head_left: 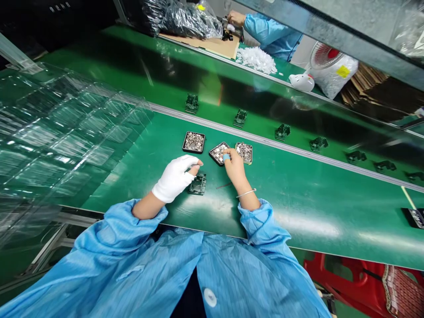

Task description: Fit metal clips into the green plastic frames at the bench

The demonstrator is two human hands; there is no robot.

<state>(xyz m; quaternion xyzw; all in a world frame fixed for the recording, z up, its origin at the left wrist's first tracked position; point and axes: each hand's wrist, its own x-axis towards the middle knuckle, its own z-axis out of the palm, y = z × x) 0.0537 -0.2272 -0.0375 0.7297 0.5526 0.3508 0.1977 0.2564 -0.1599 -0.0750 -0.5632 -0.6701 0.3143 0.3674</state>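
Observation:
My left hand [177, 177], in a white glove with bare fingertips, is above a green circuit board [198, 184] on the bench. Its thumb and forefinger are drawn together in a pinch; anything between them is too small to make out. My right hand [235, 165], with a blue finger cot, reaches to a black tray of small metal parts [217, 152]. Its fingers are closed at the parts, and what they hold is hidden. Similar trays are on either side, a left tray [194, 142] and a right tray [245, 152]. Near my right wrist lies a thin dark rod [224, 186].
Beyond a metal rail [212, 125], several circuit boards [240, 118] stand in a row. Clear plastic blister trays [73, 132] are stacked at left. Across the line, a co-worker's hand [236, 18] is near a white pile [256, 60]. A red stool [347, 282] is at lower right.

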